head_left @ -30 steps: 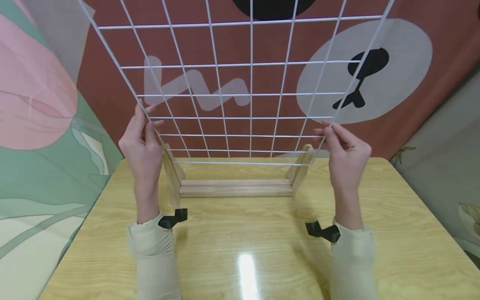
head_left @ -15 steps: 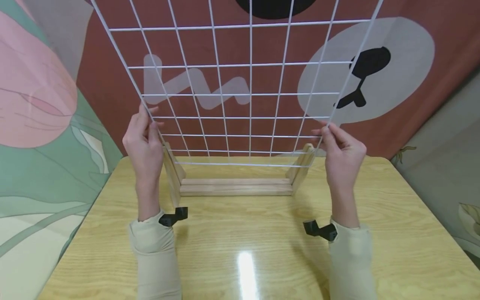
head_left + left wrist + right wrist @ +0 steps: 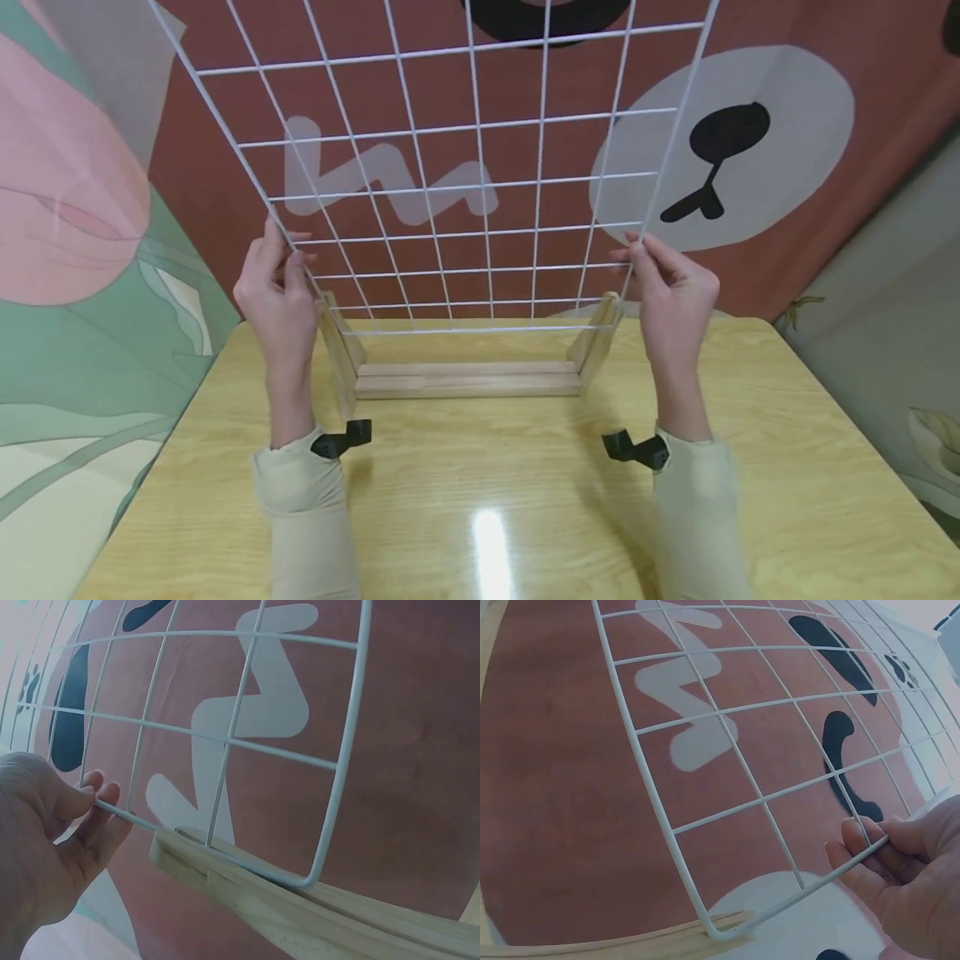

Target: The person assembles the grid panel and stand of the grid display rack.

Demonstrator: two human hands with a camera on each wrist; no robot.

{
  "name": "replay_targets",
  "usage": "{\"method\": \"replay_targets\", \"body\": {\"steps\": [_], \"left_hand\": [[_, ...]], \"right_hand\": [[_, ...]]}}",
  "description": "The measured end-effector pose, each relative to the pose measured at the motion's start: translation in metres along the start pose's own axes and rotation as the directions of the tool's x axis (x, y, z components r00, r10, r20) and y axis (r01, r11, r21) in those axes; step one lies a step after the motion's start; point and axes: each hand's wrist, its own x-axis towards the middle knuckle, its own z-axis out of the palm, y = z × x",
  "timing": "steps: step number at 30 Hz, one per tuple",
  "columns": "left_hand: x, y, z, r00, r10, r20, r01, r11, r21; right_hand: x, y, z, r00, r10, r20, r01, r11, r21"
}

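A white wire grid panel (image 3: 480, 126) leans up and away between both hands. On its left side wire, my left hand (image 3: 279, 308) pinches between thumb and fingers. The opposite side wire is pinched by my right hand (image 3: 675, 308). Below stands a wooden stand (image 3: 468, 386) with two slanted side uprights joined by a crossbar. In the left wrist view, the panel's lower corner lies along the grooved top of one upright (image 3: 225, 874). The right wrist view has the other corner over the end of the second upright (image 3: 667, 936); whether it sits in a groove is unclear.
The stand is on a wood-grain table (image 3: 420, 483), near its far edge. Directly behind hangs a red-brown printed cloth (image 3: 540, 275). A green and pink patterned cloth (image 3: 75, 350) covers the left side, and a grey one (image 3: 885, 333) the right.
The panel has shifted left at the top and now tilts slightly, its right side higher. My right hand has moved left with it. Both hands keep their hold, and the head view has shifted slightly.
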Motion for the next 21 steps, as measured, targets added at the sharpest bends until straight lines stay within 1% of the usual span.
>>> {"method": "replay_targets", "body": {"steps": [4,8,13,19,21], "left_hand": [[0.002,-0.003,-0.002,1.000,-0.017,-0.013,0.016,0.999,-0.032],[0.003,-0.004,-0.005,1.000,0.001,-0.001,-0.001,0.999,-0.041],[0.003,-0.002,-0.006,1.000,0.011,-0.004,-0.011,0.999,-0.038],[0.003,0.000,-0.003,0.998,-0.048,-0.031,0.047,0.998,-0.049],[0.002,0.000,-0.003,0.999,-0.041,-0.028,0.040,0.998,-0.046]], "right_hand": [[0.015,-0.012,0.003,0.998,-0.057,0.039,0.059,0.997,-0.053],[0.027,-0.020,0.007,0.994,-0.086,0.069,0.090,0.994,-0.061],[0.035,-0.018,0.013,0.993,-0.080,0.089,0.082,0.997,-0.013],[0.038,-0.008,0.016,0.996,-0.027,0.083,0.024,0.999,0.045],[0.037,-0.005,0.016,0.997,-0.008,0.080,0.003,0.998,0.061]]}}
